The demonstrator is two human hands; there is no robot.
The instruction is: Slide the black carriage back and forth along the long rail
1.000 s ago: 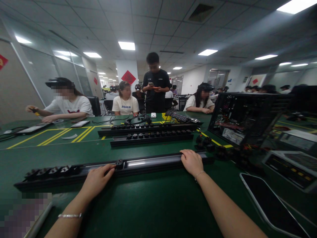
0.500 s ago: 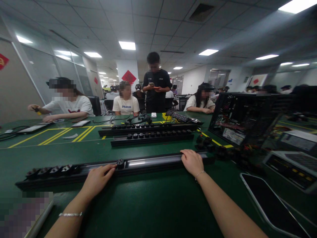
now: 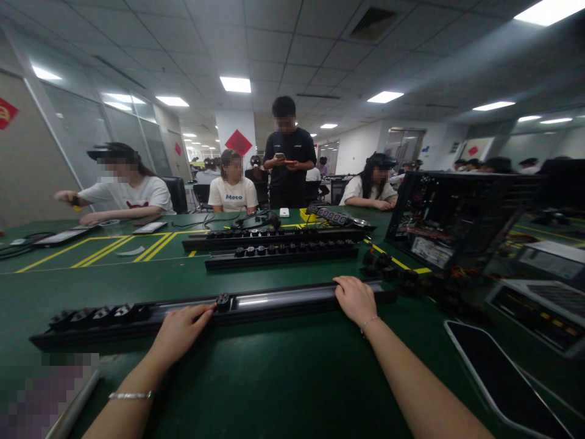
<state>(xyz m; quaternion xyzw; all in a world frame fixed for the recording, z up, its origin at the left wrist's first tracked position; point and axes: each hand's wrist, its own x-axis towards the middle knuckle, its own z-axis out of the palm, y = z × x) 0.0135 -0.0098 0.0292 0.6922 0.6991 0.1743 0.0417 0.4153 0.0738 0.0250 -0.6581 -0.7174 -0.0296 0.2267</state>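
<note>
A long black rail (image 3: 283, 300) lies across the green table (image 3: 274, 378) in front of me. Several black socket modules (image 3: 98, 315) sit in its left end, and a single module (image 3: 222, 300) sits near the middle. My left hand (image 3: 179, 332) rests against the rail's near edge, its fingertips touching that single module. My right hand (image 3: 355, 299) grips the rail farther right, fingers curled over its top. The rail's right end reaches a pile of loose black modules (image 3: 388, 268).
Two more black rails (image 3: 278, 249) with modules lie farther back. An open computer case (image 3: 452, 216) stands at the right, with a phone (image 3: 498, 372) and grey boxes (image 3: 539, 305) nearby. Several people sit or stand at the far side.
My hands and the rail stay as they were. The person at the far left has shifted a hand slightly.
</note>
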